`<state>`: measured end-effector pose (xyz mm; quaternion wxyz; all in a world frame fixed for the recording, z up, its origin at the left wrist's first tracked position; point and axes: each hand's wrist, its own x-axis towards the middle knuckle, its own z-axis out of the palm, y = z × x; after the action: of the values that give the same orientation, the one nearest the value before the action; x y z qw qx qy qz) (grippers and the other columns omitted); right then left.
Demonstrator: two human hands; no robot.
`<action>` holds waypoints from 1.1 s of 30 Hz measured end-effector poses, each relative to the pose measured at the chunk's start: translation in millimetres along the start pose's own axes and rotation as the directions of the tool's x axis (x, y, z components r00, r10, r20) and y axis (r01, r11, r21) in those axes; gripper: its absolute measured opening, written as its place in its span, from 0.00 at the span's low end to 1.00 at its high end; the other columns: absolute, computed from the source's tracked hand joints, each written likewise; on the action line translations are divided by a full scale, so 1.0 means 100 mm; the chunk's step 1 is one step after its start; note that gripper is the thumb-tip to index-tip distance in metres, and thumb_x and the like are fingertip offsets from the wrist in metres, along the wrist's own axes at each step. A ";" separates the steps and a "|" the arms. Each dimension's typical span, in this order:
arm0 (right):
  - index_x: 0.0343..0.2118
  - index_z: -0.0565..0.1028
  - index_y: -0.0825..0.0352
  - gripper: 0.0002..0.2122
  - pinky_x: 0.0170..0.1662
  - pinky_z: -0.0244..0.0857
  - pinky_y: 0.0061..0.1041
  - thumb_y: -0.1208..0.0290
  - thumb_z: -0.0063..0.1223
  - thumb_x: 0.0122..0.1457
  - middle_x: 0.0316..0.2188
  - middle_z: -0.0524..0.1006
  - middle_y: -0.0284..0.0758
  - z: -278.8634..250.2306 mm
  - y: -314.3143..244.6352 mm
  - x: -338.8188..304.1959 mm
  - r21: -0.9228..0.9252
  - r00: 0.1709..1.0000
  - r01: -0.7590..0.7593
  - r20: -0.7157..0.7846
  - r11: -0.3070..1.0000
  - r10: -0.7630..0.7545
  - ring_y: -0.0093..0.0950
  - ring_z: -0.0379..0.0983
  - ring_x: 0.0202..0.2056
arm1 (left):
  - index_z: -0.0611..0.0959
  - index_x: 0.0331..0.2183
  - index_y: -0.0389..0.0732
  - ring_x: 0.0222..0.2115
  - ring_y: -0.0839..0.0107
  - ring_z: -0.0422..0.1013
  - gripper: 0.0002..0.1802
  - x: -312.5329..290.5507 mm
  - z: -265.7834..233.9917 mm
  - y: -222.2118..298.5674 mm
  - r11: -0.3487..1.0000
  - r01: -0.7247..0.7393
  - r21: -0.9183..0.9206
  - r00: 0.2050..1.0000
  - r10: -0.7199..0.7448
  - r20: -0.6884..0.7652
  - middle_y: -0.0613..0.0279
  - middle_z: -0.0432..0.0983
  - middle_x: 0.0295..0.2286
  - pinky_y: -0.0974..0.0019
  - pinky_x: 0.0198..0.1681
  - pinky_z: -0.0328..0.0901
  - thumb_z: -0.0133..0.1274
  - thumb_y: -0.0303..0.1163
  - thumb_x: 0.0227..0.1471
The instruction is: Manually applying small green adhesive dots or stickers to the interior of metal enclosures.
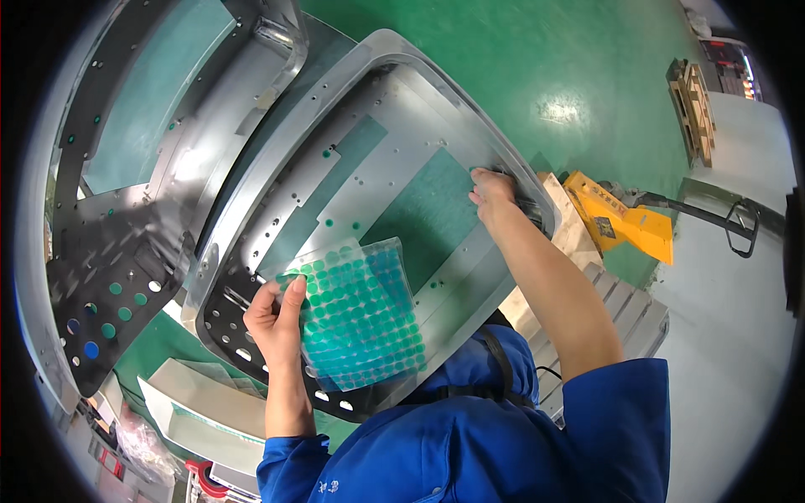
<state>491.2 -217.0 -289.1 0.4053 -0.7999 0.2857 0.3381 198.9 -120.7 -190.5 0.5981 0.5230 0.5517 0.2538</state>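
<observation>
My left hand (279,323) pinches the edge of a clear sheet of round green stickers (360,314) between thumb and fingers. A second, bluer sheet partly overlaps it at the right. Both sheets hang over the lower part of a grey metal housing (381,54), a tray-like shell with raised rims, cut-out openings and small holes. My right hand (495,191) reaches inside the housing, close to its right wall, with the fingers drawn together. Anything between those fingertips is too small to make out. Some holes in the housing show green dots.
Another metal housing (201,126) stands at the left, with round holes in its lower panel. A yellow pallet jack (625,218) and a wooden pallet (692,113) are at the right. White box-like trays (201,419) and crumpled clear plastic (142,436) lie lower left.
</observation>
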 end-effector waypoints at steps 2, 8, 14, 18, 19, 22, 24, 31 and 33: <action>0.32 0.71 0.64 0.07 0.41 0.62 0.28 0.74 0.51 0.48 0.37 0.69 0.33 -0.01 0.00 0.01 0.000 1.000 0.001 -0.009 1.000 -0.001 0.30 0.63 0.39 | 0.78 0.24 0.37 0.15 0.90 0.55 0.05 0.01 0.00 0.03 1.000 0.027 -0.009 0.999 -0.027 0.019 0.77 0.66 0.15 0.85 0.18 0.45 0.56 0.27 0.41; 0.31 0.72 0.65 0.06 0.40 0.63 0.30 0.75 0.52 0.47 0.36 0.69 0.34 -0.03 0.01 0.01 -0.001 0.999 0.024 -0.030 1.000 -0.024 0.30 0.64 0.38 | 0.78 0.23 0.36 0.16 0.90 0.55 0.04 0.01 0.00 0.01 0.999 0.034 -0.041 0.999 -0.033 0.028 0.77 0.67 0.16 0.84 0.19 0.46 0.56 0.26 0.41; 0.28 0.72 0.65 0.05 0.37 0.64 0.30 0.75 0.52 0.46 0.31 0.70 0.32 -0.02 0.02 0.02 -0.058 0.996 0.067 -0.053 0.996 -0.070 0.28 0.65 0.34 | 0.78 0.24 0.36 0.16 0.90 0.56 0.04 0.01 0.01 0.01 0.998 0.018 -0.053 1.000 -0.017 0.024 0.76 0.68 0.16 0.85 0.19 0.46 0.56 0.25 0.41; 0.28 0.72 0.64 0.05 0.37 0.63 0.30 0.76 0.52 0.46 0.30 0.71 0.31 -0.02 0.05 0.07 -0.069 0.996 0.070 -0.053 0.995 -0.073 0.27 0.66 0.34 | 0.78 0.24 0.36 0.16 0.90 0.56 0.04 0.01 0.00 0.00 0.998 0.031 -0.053 0.999 -0.030 0.029 0.76 0.67 0.16 0.85 0.19 0.46 0.56 0.25 0.41; 0.27 0.72 0.64 0.05 0.37 0.63 0.30 0.76 0.52 0.46 0.30 0.71 0.31 -0.02 0.06 0.08 -0.071 0.996 0.072 -0.055 0.995 -0.076 0.27 0.66 0.34 | 0.78 0.24 0.36 0.16 0.90 0.56 0.04 0.01 0.00 -0.01 0.998 0.032 -0.054 0.999 -0.030 0.029 0.76 0.67 0.16 0.85 0.19 0.46 0.56 0.25 0.41; 0.27 0.72 0.64 0.04 0.36 0.63 0.30 0.76 0.52 0.46 0.30 0.70 0.31 -0.02 0.08 0.11 -0.088 0.993 0.103 -0.055 0.991 -0.108 0.27 0.66 0.33 | 0.78 0.24 0.36 0.16 0.90 0.56 0.04 0.01 0.00 -0.01 0.998 0.034 -0.057 0.999 -0.032 0.028 0.77 0.67 0.16 0.85 0.19 0.46 0.56 0.26 0.41; 0.26 0.72 0.64 0.04 0.36 0.63 0.30 0.75 0.52 0.46 0.30 0.70 0.30 -0.01 0.08 0.12 -0.071 0.994 0.080 -0.071 0.994 -0.085 0.26 0.66 0.34 | 0.78 0.24 0.36 0.15 0.90 0.55 0.04 0.01 0.01 0.00 0.998 0.035 -0.059 0.999 -0.033 0.024 0.77 0.67 0.15 0.85 0.18 0.46 0.56 0.26 0.41; 0.25 0.71 0.64 0.03 0.35 0.64 0.28 0.75 0.51 0.46 0.30 0.70 0.30 0.00 0.10 0.12 -0.157 0.985 0.140 -0.079 0.978 -0.154 0.25 0.66 0.33 | 0.78 0.24 0.36 0.15 0.91 0.56 0.04 0.01 0.02 0.01 0.997 0.042 -0.061 0.999 -0.040 0.035 0.77 0.67 0.15 0.85 0.19 0.46 0.56 0.26 0.41; 0.25 0.71 0.65 0.03 0.35 0.65 0.27 0.74 0.51 0.46 0.30 0.70 0.31 0.00 0.13 0.16 -0.164 0.980 0.162 -0.086 0.973 -0.178 0.25 0.66 0.32 | 0.78 0.24 0.36 0.15 0.91 0.56 0.05 0.01 0.02 0.01 0.998 0.038 -0.058 0.999 -0.037 0.032 0.77 0.67 0.15 0.85 0.19 0.46 0.56 0.27 0.42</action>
<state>491.5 -226.7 -307.2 0.3539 -0.8667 0.2086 0.2828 201.7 -119.9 -190.0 0.6261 0.4987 0.5446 0.2505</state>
